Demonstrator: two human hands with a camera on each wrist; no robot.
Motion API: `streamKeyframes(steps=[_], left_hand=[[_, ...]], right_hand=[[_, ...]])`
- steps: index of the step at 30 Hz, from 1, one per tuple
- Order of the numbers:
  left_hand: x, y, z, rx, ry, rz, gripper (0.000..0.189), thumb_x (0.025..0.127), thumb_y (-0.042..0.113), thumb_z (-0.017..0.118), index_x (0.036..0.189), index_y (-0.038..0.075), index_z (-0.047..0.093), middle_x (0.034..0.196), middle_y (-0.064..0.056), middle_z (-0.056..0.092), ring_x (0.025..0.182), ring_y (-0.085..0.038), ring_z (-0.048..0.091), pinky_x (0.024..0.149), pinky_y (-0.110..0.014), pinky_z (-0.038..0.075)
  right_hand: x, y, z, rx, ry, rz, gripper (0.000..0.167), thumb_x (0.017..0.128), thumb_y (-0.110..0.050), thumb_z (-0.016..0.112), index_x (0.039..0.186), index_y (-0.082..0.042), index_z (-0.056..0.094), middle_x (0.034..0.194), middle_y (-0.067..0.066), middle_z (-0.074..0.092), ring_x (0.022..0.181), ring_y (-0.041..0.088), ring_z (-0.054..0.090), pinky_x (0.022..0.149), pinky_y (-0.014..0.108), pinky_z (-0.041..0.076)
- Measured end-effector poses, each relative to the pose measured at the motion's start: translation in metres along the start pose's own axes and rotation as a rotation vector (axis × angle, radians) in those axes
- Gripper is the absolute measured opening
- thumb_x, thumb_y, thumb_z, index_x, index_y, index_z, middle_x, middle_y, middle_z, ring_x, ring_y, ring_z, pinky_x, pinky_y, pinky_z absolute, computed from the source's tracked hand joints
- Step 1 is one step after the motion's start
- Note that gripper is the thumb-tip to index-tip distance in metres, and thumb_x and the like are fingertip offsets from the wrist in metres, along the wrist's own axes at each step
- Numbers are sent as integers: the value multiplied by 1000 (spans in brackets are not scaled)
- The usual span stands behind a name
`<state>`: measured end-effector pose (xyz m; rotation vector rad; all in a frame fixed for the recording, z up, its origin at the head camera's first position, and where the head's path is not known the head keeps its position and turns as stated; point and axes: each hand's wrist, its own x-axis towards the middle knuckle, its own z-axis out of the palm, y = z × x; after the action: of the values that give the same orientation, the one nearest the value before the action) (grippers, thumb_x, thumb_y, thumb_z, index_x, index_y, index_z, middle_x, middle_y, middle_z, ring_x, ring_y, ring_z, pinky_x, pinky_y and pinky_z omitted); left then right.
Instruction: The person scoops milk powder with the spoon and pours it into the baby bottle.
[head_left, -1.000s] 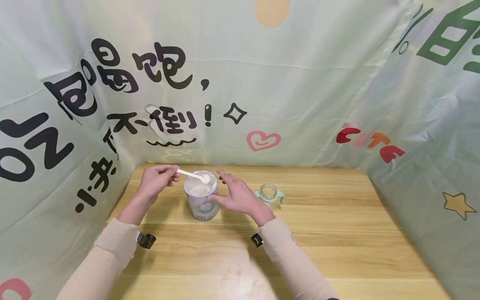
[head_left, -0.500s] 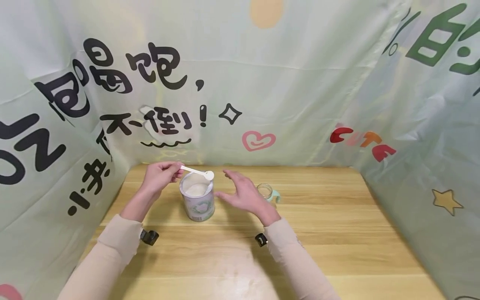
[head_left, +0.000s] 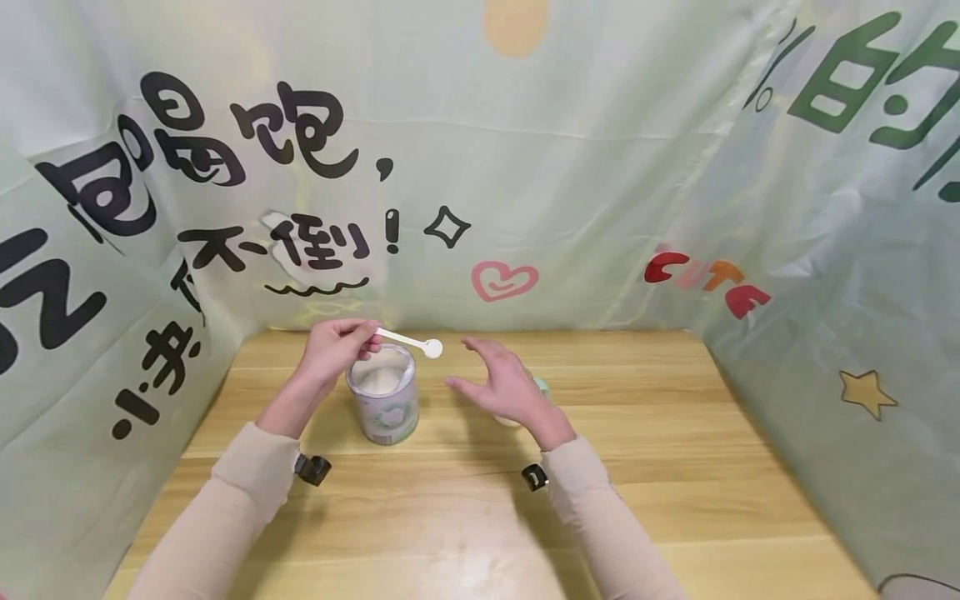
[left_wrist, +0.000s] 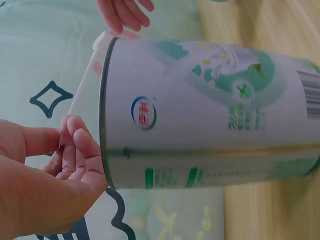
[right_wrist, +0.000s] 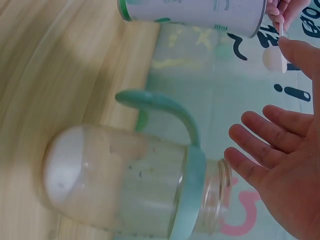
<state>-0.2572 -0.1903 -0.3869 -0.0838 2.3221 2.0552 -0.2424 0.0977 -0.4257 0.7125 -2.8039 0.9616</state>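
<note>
The left hand (head_left: 337,346) pinches the handle end of a slim white plastic scoop (head_left: 431,347), whose long axis points just past 3 o'clock in the head view. Its round bowl hangs clear of the worktop, between the can and the right hand (head_left: 504,383); whether powder fills it cannot be told. The right hand grips nothing, its fingers apart and thumb spread wide.

A clear baby bottle with a mint-green collar and curved handle (right_wrist: 150,185) stands upright on the worktop, mostly hidden behind the right hand in the head view, at about 4 o'clock from the scoop's bowl. That bearing seems the relation that counts. The right hand is much the nearer, its fingers by the uncapped mouth; contact cannot be judged.

Between 4 and 5 o'clock from the left hand, a white cylindrical can with green print (head_left: 386,412) stands open and upright, pale powder (head_left: 380,379) inside. Its red-and-blue oval logo (left_wrist: 144,113) appears to read 伊利; the green characters are too blurred to read.

Beyond the wood-grain worktop (head_left: 480,517), a pale green printed curtain (head_left: 600,208) carries black "不倒!" towards 11 o'clock and colourful "CUTE" (head_left: 705,279) towards 2.
</note>
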Motion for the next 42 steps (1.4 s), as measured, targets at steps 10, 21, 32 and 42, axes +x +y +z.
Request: streamKeyframes(steps=[10,21,32,42], left_hand=[[4,7,21,-30,-35,-11,39,106,15,65,133,-13,64,79,8,74,75,-3,70,73,-17,60],[8,10,50,-39,-72,-14,33,106,14,65,128,-11,68,78,7,73,73,-4,70,71,-17,59],[10,12,73,-44,-97,22,30,105,11,66,123,-12,70,81,-1,76,70,-4,70,71,-19,61],[8,19,94,-57,-125,34,27,104,10,66,119,-11,73,82,-2,76,73,-8,70,73,-20,61]], right_hand=[[-10,14,-12,0,41,21,74,95,-47,75,152,-5,53,151,13,60,143,34,55,120,52,44],[-23,30,-20,20,46,72,74,96,-47,75,152,-4,53,151,15,59,145,35,53,121,53,42],[-35,47,-21,6,98,90,71,93,-45,79,147,-3,57,147,15,63,140,34,58,118,52,47],[-41,53,-24,-1,90,125,69,94,-44,78,146,-4,58,145,17,63,137,36,59,115,54,48]])
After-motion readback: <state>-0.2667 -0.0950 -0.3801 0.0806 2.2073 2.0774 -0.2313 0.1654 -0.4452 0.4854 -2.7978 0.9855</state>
